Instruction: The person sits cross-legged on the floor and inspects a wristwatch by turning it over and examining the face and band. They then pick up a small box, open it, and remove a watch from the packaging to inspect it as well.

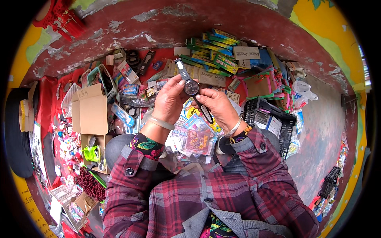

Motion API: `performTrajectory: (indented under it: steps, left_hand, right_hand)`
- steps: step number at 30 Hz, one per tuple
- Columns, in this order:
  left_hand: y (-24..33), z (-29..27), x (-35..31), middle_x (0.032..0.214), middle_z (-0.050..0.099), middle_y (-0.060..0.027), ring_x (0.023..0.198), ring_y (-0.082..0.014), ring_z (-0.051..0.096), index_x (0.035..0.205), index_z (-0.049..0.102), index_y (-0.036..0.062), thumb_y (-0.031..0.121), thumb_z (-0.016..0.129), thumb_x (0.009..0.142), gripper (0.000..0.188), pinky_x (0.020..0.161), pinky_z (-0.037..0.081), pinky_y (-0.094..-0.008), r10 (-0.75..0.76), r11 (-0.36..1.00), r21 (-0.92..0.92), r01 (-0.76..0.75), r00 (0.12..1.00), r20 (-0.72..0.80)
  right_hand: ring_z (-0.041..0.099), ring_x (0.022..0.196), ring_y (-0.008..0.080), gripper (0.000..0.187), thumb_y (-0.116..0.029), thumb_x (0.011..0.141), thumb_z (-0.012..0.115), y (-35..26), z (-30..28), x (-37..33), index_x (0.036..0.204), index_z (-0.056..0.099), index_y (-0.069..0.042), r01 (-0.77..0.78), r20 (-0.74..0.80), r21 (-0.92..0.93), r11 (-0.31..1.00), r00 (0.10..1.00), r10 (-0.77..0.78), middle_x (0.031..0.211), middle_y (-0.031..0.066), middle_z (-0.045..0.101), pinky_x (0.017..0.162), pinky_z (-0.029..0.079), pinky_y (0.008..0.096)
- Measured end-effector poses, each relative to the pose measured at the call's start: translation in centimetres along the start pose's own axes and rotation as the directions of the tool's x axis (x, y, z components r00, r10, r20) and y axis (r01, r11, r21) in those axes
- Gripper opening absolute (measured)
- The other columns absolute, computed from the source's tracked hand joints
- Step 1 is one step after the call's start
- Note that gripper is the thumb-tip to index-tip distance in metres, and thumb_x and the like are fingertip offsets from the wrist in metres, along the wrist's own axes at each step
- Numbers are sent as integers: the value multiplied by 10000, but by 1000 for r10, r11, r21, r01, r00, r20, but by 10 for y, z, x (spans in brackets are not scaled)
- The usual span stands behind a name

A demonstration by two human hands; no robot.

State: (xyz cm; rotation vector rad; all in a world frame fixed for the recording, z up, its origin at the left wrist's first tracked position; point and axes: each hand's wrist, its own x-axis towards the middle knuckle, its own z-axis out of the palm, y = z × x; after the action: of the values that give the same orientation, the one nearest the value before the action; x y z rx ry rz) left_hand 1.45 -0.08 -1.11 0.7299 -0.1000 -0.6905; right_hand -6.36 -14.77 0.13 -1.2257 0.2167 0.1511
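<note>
A black wristwatch (191,87) with a dark round dial is held up in front of me, its strap undone. One strap end points up and away to the left; the other hangs down to the right, showing a paler face. My left hand (170,99) pinches the watch at the left of its case, thumb near the upper strap. On the other side my right hand (217,106) grips it by the lower strap just below the case. Beneath the hands, flat packets in clear plastic (199,139) lie in a colourful pile.
Long green and yellow boxes (214,51) are stacked at the far side by the red wall. A black plastic crate (287,119) stands to the right, with pink-edged boards (264,84) beyond. An open cardboard box (90,115) and dark red beads (90,183) lie to the left.
</note>
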Motion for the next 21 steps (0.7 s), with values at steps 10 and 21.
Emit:
performTrajectory:
  steps: [10, 21]
  left_hand:
    - [0, 1, 0, 1102, 587, -156, 993, -216, 586, 1186, 459, -7, 135, 491, 894, 326, 902, 443, -348, -14, 1000, 3, 14, 999, -31]
    - [7, -9, 5, 1088, 591, -153, 1017, -239, 575, 1171, 476, -2, 139, 482, 898, 307, 910, 439, -380, -12, 997, -75, 6, 997, -79]
  right_hand:
    - [539, 716, 66, 184, -103, 860, 548, 1, 0, 1, 972, 608, 31, -12, 9, 7, 1000, 1000, 12, 800, 23, 617, 659, 427, 194]
    - [604, 841, 114, 210, -41, 834, 569, 3, -5, 2, 1024, 574, 49, -26, 91, 20, 999, 996, 24, 921, 75, 637, 770, 469, 216]
